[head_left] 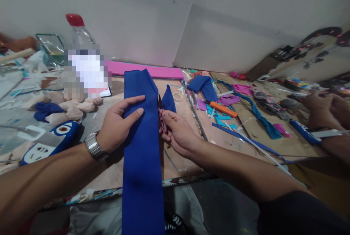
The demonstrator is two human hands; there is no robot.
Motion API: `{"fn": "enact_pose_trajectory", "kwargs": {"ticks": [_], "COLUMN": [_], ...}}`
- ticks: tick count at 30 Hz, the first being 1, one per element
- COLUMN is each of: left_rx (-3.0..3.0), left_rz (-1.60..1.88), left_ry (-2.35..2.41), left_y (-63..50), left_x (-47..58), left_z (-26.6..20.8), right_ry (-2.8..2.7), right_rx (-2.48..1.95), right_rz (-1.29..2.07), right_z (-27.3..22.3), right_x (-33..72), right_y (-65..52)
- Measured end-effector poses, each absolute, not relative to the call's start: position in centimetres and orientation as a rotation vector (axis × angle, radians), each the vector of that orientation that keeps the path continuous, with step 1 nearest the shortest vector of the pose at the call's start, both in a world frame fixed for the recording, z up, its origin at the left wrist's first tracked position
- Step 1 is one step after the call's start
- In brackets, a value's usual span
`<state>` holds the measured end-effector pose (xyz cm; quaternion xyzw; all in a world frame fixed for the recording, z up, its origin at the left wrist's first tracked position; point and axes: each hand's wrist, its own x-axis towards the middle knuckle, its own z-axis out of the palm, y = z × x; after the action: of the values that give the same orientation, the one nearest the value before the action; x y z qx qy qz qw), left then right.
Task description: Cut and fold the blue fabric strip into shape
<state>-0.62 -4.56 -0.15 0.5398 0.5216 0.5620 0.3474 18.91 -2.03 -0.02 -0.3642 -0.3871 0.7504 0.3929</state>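
Note:
A long strip of blue fabric point(142, 162) runs from the table down over its front edge. My left hand point(120, 124) lies on the strip's left side, thumb and forefinger stretched apart on the cloth. In my right hand point(176, 129) is a pair of scissors point(160, 109), fingers wrapped round the handles and blades pointing away along the strip's right edge. Just beyond the scissors lies a small pointed blue fabric piece point(168, 100). The strip's far right corner is slanted.
An orange utility knife point(222, 109), masking tape roll point(178, 96) and folded blue cloth point(203, 86) lie to the right. A blue-and-white power strip point(51, 142), lit phone point(89, 71) and red-capped bottle point(75, 20) are left. Another person's hands point(321, 105) show at far right.

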Motion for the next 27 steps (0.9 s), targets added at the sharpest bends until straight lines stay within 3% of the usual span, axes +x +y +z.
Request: {"fn": "enact_pose_trajectory", "kwargs": {"ticks": [19, 27], "left_rx": [1.399, 1.335], "left_rz": [1.384, 1.532], "left_ry": [1.286, 1.313], "left_y": [-4.86, -4.06], "left_x": [-0.44, -0.44], "left_z": [-0.37, -0.84], "right_ry": [-0.985, -1.084], "right_rx": [-0.947, -0.985], "right_rz": [1.846, 1.801], "right_z": [0.25, 0.07], "right_x": [19.00, 18.94], "right_y": [-1.32, -1.41]}}
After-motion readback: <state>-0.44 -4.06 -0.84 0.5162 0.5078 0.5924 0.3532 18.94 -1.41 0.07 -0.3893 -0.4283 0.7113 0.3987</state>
